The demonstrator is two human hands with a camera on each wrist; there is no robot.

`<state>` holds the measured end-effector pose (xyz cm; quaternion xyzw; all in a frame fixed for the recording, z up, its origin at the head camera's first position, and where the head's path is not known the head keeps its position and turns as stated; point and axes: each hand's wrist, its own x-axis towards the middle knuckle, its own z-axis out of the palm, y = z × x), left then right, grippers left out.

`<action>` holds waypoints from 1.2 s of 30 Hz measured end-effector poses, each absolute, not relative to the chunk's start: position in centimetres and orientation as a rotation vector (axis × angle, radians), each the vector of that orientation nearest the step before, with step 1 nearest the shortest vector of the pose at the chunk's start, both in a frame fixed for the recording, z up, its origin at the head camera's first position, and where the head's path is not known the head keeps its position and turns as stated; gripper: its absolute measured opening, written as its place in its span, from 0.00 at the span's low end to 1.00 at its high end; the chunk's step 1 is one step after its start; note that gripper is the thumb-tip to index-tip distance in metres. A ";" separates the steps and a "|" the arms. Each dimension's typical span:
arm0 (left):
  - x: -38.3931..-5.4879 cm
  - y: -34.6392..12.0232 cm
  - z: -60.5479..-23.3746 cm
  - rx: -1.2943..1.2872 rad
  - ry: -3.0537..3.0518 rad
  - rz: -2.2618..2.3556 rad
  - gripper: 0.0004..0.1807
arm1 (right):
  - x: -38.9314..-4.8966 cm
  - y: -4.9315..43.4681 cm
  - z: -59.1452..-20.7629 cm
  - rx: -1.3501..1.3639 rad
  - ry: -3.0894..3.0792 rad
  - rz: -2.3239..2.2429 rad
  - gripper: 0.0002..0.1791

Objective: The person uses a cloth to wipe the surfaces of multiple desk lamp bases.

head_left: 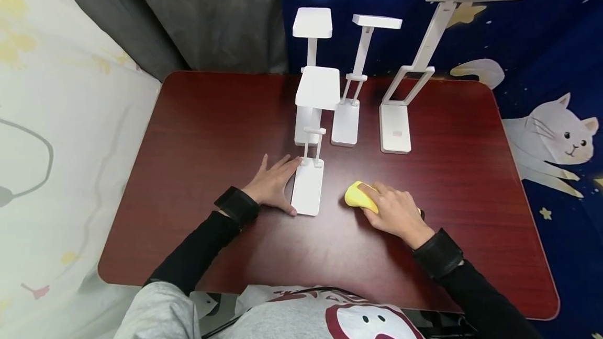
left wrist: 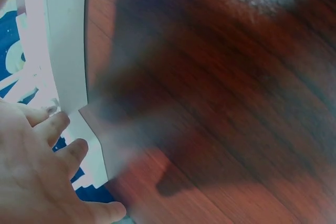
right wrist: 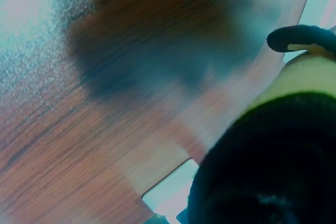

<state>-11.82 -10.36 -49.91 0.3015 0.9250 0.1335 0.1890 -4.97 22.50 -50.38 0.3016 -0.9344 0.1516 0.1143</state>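
Note:
A white folding desk lamp (head_left: 308, 187) stands in front of the others, its flat head (head_left: 318, 88) raised over two thin struts. My left hand (head_left: 274, 184) lies along the left side of its base, thumb by the front corner and fingertips by the hinge. Spread, fairly straight fingers show beside white lamp parts (left wrist: 65, 40) in the left wrist view. My right hand (head_left: 395, 211) grips a yellow handheld device (head_left: 360, 197) with black parts, right of that lamp. Close up, its dark rounded end fills much of the right wrist view below a yellow band (right wrist: 294, 80); I cannot tell its kind.
Behind stand more white folding lamps: one directly behind the front lamp (head_left: 312, 22), a small one (head_left: 345, 123) beside it, and a taller one (head_left: 395, 128) to the right. The dark red table (head_left: 212, 119) meets a grey curtain (head_left: 226, 20) and a blue printed cloth (head_left: 556, 41).

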 end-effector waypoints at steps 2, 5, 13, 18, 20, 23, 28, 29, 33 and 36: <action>-11.7 -10.3 -50.0 0.836 2.611 0.380 0.74 | -4.9 22.4 -50.4 0.884 -2.738 0.445 0.28; -11.5 -10.1 -50.4 0.841 2.659 0.348 0.72 | -4.9 22.4 -50.4 0.879 -2.741 0.441 0.28; -11.1 -9.9 -50.3 0.832 2.745 0.257 0.69 | -4.9 22.4 -50.3 0.888 -2.727 0.428 0.28; -11.2 -10.2 -49.9 0.830 2.752 0.232 0.69 | -5.0 22.5 -50.2 0.883 -2.731 0.422 0.27; -11.3 -10.4 -49.8 0.835 2.749 0.235 0.69 | -4.9 22.5 -50.1 0.879 -2.739 0.416 0.28; -11.4 -10.7 -49.7 0.835 2.737 0.233 0.68 | -4.8 22.5 -50.0 0.873 -2.750 0.406 0.28; -11.4 -11.2 -49.5 0.854 2.729 0.203 0.68 | -4.8 22.7 -50.0 0.865 -2.754 0.399 0.28; -11.5 -11.3 -49.5 0.855 2.727 0.195 0.68 | -4.8 22.7 -50.0 0.863 -2.752 0.399 0.28; -11.6 -11.5 -49.5 0.864 2.728 0.194 0.68 | -4.8 22.7 -50.0 0.862 -2.741 0.403 0.27; -11.6 -11.5 -49.5 0.856 2.717 0.221 0.68 | -4.8 22.7 -50.0 0.866 -2.731 0.406 0.27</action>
